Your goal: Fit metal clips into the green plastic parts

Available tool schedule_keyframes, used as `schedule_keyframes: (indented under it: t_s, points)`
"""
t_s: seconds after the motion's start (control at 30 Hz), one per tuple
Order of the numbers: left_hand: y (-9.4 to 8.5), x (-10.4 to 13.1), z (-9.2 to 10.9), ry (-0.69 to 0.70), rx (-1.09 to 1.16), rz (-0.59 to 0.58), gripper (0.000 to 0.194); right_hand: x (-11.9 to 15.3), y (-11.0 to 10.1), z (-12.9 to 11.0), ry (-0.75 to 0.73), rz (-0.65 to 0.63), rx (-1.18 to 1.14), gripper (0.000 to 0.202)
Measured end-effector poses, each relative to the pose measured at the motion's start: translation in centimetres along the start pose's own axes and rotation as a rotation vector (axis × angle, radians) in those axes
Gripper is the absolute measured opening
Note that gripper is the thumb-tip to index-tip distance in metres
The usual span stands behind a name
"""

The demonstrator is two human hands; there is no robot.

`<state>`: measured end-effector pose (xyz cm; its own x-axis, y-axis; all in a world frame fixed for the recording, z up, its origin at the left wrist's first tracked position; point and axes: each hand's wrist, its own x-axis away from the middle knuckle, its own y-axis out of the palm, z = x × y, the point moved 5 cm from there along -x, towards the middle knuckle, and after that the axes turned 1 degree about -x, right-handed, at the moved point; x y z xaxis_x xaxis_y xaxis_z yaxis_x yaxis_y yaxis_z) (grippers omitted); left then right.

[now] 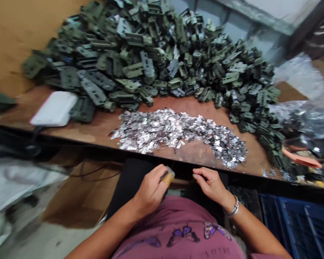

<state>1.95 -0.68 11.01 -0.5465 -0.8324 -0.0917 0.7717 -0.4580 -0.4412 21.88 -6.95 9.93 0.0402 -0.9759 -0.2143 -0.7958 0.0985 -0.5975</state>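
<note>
My left hand [152, 189] is closed around a small blurred part [168, 177] with a yellowish side and a grey end; most of it is hidden by the fingers. Across from it, my right hand [211, 185] is closed in a pinch, thumb against forefinger, and whatever it may hold is too small to make out. Both hands are above my lap, just in front of the table edge, apart from each other. Beyond them a spread of small shiny metal pieces [156, 131] lies on the brown tabletop [194, 153].
A large heap of dark green slotted parts [135, 70] rises at the back. A white box [54, 109] sits at the left, clear plastic bags [299, 77] and an orange-rimmed container [302, 158] at the right. Below are a cardboard box [72, 201] and a blue crate [305, 219].
</note>
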Motion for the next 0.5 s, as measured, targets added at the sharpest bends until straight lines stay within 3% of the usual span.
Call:
schedule_keyframes:
  t_s: [0.07, 0.13, 0.23, 0.37, 0.43, 0.5]
  points:
    - [0.8, -0.4, -1.0, -0.065, 0.036, -0.089, 0.019, -1.1, -2.9, 1.2, 0.016, 0.063, 0.062, 0.016]
    - [2.1, -0.7, -2.3, -0.12, 0.074, -0.195, 0.027, -2.8, -7.1, 3.1, 0.049, 0.203, 0.169, 0.018]
    - [3.6, -1.4, -5.0, -0.207, 0.037, -0.181, 0.031, -6.1, -14.2, 6.7, 0.171, 0.412, 0.438, 0.025]
    - [5.9, -2.3, -8.2, -0.272, -0.136, -0.169, 0.035, -10.0, -20.5, 12.1, 0.564, 0.373, 0.897, 0.041]
    - [7.0, -2.5, -9.1, -0.31, -0.226, -0.194, 0.04, -10.9, -21.9, 14.3, 0.724, 0.297, 0.98, 0.049]
    - [7.7, -2.6, -9.2, -0.309, -0.293, -0.205, 0.047, -11.3, -22.5, 15.7, 0.792, 0.239, 0.973, 0.05]
